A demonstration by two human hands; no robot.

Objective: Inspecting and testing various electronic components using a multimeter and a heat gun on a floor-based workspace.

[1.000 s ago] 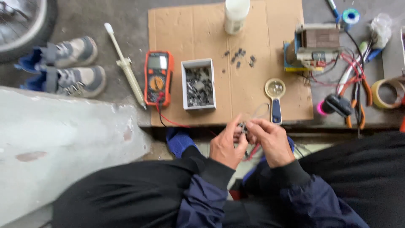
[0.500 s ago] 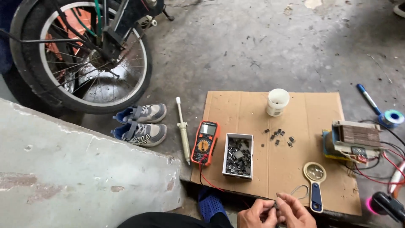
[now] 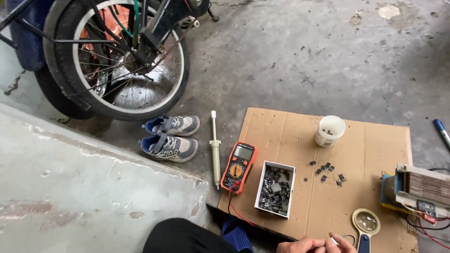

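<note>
On brown cardboard [image 3: 290, 131], a white box [image 3: 275, 189] of dark parts; fingers [image 3: 338, 238] barely visible, grip unclear.

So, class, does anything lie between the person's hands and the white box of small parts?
Nothing visible does. Only bare cardboard separates the hands from the white box; the magnifying glass lies off to their right, the multimeter left of the box.

Grey concrete floor [image 3: 300, 51], stained and cracked, in flat daylight. A bicycle wheel [image 3: 117, 56] stands at ten o'clock. A pale concrete slab [image 3: 79, 197] fills eight o'clock. Shoes [image 3: 169, 137] lie near centre.
</note>
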